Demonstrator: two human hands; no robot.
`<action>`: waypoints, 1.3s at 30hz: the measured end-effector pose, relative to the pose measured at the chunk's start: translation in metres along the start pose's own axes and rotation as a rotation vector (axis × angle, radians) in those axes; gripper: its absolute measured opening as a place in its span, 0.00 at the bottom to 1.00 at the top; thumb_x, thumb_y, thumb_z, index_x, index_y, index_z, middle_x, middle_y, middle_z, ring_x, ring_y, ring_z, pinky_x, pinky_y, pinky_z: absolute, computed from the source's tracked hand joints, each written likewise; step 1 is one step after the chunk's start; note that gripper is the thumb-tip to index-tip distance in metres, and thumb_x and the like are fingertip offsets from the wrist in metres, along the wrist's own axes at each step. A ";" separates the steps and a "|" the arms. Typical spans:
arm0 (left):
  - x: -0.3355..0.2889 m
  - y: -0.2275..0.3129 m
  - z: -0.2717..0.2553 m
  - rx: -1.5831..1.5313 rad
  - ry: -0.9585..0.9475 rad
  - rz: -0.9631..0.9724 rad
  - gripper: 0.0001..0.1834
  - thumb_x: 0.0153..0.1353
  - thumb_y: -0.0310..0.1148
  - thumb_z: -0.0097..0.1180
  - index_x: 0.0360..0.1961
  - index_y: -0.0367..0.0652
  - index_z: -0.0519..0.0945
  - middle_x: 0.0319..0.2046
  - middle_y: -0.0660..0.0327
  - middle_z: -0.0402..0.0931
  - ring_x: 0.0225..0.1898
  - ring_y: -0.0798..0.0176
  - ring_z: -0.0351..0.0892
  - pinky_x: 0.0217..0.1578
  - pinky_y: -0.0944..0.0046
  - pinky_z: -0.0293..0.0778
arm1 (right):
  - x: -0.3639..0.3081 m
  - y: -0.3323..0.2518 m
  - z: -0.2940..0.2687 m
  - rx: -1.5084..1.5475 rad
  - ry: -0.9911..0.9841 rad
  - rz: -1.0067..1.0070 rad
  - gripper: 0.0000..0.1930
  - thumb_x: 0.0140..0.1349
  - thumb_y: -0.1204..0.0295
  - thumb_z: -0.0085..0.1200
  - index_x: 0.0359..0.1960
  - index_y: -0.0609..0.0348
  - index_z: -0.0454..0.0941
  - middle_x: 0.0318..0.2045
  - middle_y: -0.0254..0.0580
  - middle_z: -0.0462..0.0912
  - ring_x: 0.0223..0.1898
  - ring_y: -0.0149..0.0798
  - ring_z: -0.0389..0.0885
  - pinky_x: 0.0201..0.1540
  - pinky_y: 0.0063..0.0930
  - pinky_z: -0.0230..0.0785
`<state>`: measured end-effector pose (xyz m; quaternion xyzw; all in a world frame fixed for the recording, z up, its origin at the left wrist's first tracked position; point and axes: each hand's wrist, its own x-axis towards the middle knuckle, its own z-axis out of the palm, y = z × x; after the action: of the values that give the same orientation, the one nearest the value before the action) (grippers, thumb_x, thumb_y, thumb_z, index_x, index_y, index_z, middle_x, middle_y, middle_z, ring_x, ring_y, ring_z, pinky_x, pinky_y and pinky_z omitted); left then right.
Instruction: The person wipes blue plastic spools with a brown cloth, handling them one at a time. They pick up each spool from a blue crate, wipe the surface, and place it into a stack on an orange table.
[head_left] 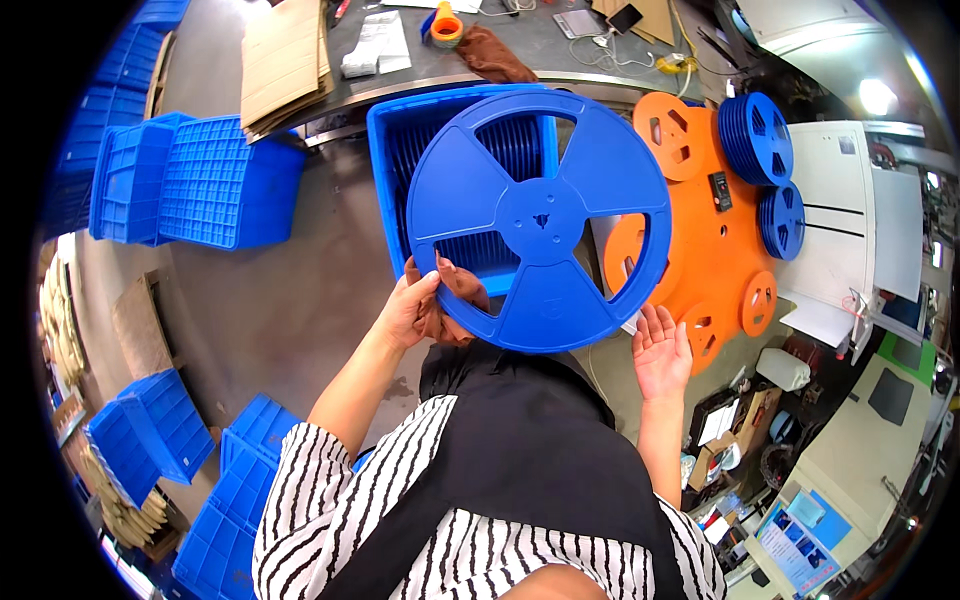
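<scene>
A large blue plastic reel [540, 255] with cut-out windows is held up in front of me. My left hand [408, 308] is closed at its lower left rim, with a brown cloth [462, 285] bunched between the fingers and the reel. Beside the lower right rim, my right hand [662, 355] is open, palm up and fingers spread; it holds nothing. Behind the reel stands a blue crate [384, 160] with several more blue reels packed on edge, partly hidden.
An orange turntable [700, 215] at right carries orange discs [665, 125] and two blue reel stacks [765, 140]. The metal workbench [565, 80] holds tape rolls [446, 30], another brown cloth [495, 55] and cardboard [285, 65]. Blue crates [225, 180] stand at left.
</scene>
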<state>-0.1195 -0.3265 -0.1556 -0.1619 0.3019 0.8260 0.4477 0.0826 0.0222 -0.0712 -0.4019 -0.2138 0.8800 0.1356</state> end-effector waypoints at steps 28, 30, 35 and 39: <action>0.095 0.048 -0.103 1.201 1.100 0.160 0.12 0.63 0.35 0.45 0.42 0.40 0.75 0.33 0.51 0.80 0.33 0.51 0.82 0.32 0.52 0.78 | -0.015 0.038 -0.021 -0.150 0.194 -0.019 0.18 0.71 0.59 0.41 0.52 0.60 0.72 0.52 0.47 0.78 0.46 0.41 0.80 0.46 0.36 0.75; 0.098 0.050 -0.098 1.284 1.119 0.148 0.12 0.62 0.35 0.46 0.41 0.40 0.76 0.35 0.49 0.80 0.36 0.49 0.82 0.34 0.52 0.78 | -0.015 0.037 -0.023 -0.142 0.196 -0.027 0.18 0.71 0.59 0.41 0.52 0.60 0.72 0.52 0.47 0.78 0.46 0.41 0.80 0.46 0.36 0.75; 0.119 0.055 -0.123 1.289 1.104 0.173 0.12 0.62 0.35 0.47 0.40 0.40 0.77 0.36 0.48 0.81 0.38 0.48 0.82 0.40 0.53 0.77 | -0.014 0.036 -0.022 -0.127 0.205 -0.029 0.19 0.71 0.59 0.41 0.52 0.60 0.72 0.52 0.47 0.78 0.47 0.41 0.80 0.46 0.35 0.75; 0.137 0.069 -0.135 1.247 1.025 0.178 0.10 0.64 0.35 0.46 0.39 0.44 0.78 0.35 0.54 0.81 0.37 0.52 0.82 0.38 0.55 0.76 | -0.012 0.032 -0.022 -0.134 0.218 -0.029 0.19 0.71 0.59 0.41 0.53 0.60 0.72 0.52 0.47 0.78 0.47 0.41 0.80 0.46 0.35 0.75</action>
<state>-0.2527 -0.3542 -0.3076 -0.2160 0.8860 0.3615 0.1942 0.1049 -0.0049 -0.0913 -0.5004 -0.2620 0.8126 0.1435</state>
